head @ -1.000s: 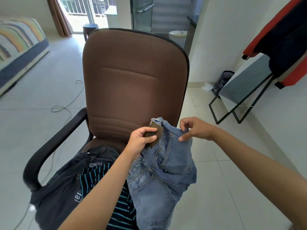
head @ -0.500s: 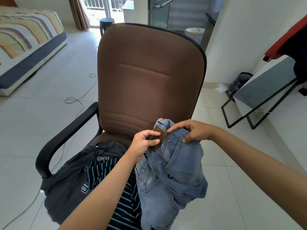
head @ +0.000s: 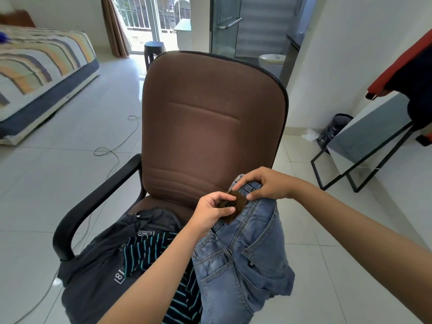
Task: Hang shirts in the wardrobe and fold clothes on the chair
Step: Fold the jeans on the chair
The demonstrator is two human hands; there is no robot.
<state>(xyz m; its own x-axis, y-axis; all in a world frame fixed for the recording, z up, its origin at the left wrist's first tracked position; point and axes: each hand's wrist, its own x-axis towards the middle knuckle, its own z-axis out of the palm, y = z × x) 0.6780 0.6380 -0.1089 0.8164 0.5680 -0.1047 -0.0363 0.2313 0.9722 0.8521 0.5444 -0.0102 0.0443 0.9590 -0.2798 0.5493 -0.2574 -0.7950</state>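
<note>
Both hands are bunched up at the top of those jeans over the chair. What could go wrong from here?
The jeans hang beside the chair seat's edge, held only at the waistband by the left hand and right hand; a loosened pinch would probably drop them to the floor. The dark shirt and striped shirt already cover the seat, so folding there may rumple them or push them off.

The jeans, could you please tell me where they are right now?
The jeans hang at lower centre, held at the waistband by both hands, right of the striped shirt on the chair.
</note>
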